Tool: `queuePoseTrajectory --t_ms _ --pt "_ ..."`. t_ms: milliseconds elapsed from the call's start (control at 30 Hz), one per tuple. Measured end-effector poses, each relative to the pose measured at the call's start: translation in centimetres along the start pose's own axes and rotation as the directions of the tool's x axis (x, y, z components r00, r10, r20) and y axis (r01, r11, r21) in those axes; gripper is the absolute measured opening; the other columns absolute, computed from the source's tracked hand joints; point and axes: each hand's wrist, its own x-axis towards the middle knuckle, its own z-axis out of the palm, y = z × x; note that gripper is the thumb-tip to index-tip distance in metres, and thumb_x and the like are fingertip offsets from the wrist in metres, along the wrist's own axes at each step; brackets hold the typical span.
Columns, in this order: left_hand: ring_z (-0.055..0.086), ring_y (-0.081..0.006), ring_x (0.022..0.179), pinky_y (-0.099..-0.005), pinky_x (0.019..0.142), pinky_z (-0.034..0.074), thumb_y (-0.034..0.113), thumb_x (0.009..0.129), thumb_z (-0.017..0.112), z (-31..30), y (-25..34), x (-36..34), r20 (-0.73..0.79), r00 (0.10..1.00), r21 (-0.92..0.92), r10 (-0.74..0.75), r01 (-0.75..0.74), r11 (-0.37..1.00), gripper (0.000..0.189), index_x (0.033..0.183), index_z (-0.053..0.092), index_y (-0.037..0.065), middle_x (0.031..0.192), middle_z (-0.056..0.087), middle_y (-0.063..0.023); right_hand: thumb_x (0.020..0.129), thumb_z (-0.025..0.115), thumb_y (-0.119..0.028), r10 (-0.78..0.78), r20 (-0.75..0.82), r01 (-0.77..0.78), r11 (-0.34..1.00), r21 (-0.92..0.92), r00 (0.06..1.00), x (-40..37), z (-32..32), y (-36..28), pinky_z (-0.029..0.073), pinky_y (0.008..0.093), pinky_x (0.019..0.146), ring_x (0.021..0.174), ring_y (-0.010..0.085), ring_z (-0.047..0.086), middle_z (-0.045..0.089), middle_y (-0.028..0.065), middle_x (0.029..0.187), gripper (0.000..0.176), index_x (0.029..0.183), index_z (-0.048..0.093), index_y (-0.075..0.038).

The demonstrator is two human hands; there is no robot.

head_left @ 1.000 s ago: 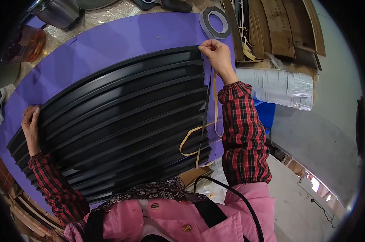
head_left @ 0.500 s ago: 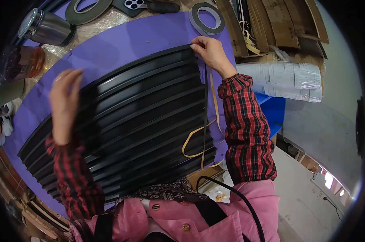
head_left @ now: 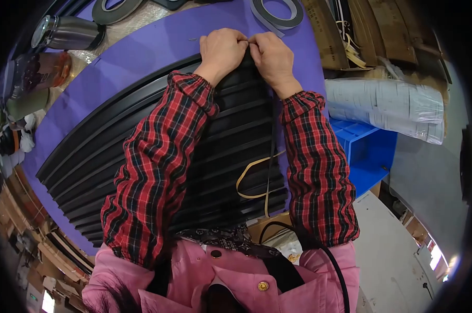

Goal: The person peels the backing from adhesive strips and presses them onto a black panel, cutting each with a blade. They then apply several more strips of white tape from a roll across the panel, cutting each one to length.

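Observation:
Several long black ribbed strips point(head_left: 142, 141) lie side by side on a purple board point(head_left: 136, 39). At the upper right end of the farthest strip, my left hand point(head_left: 221, 52) and my right hand point(head_left: 272, 56) meet with fingertips pinched. What lies between the left fingertips is too small to make out. A narrow black tape point(head_left: 272, 141) runs down from under my right hand along the strip ends. A thin yellowish band point(head_left: 240, 180) loops over the strips near it.
A grey tape roll point(head_left: 277, 23) and a darker roll point(head_left: 113, 13) lie at the back. A metal cup point(head_left: 74, 32) and a jar point(head_left: 43, 70) stand left. On the right are cardboard point(head_left: 371, 36), a plastic-wrapped white bundle point(head_left: 384, 104) and a blue crate point(head_left: 371, 161).
My left hand has swung from the left side across to the right, joining my right hand at the strip's end. The view has shifted slightly.

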Motion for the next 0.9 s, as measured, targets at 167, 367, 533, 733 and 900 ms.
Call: queuePoseTrajectory --t_ms 167,367,533,733,900 --pt "0.052 -0.028 0.087 -0.0389 0.072 0.036 0.02 0.072 0.051 -0.8 0.1 -0.9 -0.025 0.996 0.187 0.09 -0.084 0.979 0.019 0.08 0.065 0.011 0.08 0.061 -0.0092 0.075 0.059 -0.006 0.3 0.06 -0.229 0.566 0.792 0.952 1.8 -5.3 -6.7 0.044 0.0204 0.056 0.064 0.0102 0.055 0.056 0.0044 0.074 0.01 0.083 0.056 -0.002" --pt "0.057 -0.0215 0.071 -0.0267 0.064 0.043 0.01 0.077 0.054 -10.9 -3.7 -9.8 -0.141 0.971 -0.15 0.194 -0.214 0.965 0.013 0.086 0.059 0.002 0.078 0.058 -0.0124 0.078 0.055 -0.004 0.607 0.205 -0.223 -0.046 0.974 0.768 -2.4 -18.4 -6.1 0.046 0.0224 0.059 0.068 0.0123 0.056 0.058 0.0055 0.082 0.014 0.091 0.053 -0.003" --pt "0.057 -0.0185 0.074 -0.0261 0.067 0.043 0.009 0.079 0.053 -17.1 -7.5 -27.3 0.024 0.998 -0.099 -0.05 0.052 0.994 0.013 0.086 0.059 0.0 0.079 0.059 -0.0116 0.08 0.052 -0.005 0.807 0.049 -0.147 0.047 0.988 0.588 -14.2 -31.7 -4.2 0.044 0.0297 0.067 0.077 0.0166 0.053 0.056 0.0077 0.088 0.01 0.09 0.052 -0.004" --pt "0.056 -0.0148 0.072 -0.0253 0.065 0.043 0.01 0.078 0.053 -12.3 -7.5 -43.8 0.277 0.938 -0.248 -0.209 0.28 0.927 0.015 0.086 0.06 -0.001 0.079 0.06 -0.0103 0.08 0.05 -0.006 0.812 -0.489 -0.011 0.519 0.855 0.32 -36.8 -56.6 -4.5 0.041 0.028 0.061 0.067 0.0153 0.048 0.052 0.0067 0.074 0.007 0.082 0.051 0.0" --pt "0.054 -0.0318 0.075 -0.0355 0.067 0.043 0.009 0.072 0.054 -8.4 -1.2 -47.9 0.543 0.73 -0.3 0.415 -0.293 0.908 0.017 0.086 0.057 0.0 0.078 0.057 -0.016 0.082 0.043 -0.003 0.539 -0.836 -0.039 0.842 0.538 0.1 -60.4 -76.8 -17.8 0.038 0.0262 0.058 0.061 0.0159 0.042 0.045 0.0052 0.067 0.006 0.08 0.048 0.001"
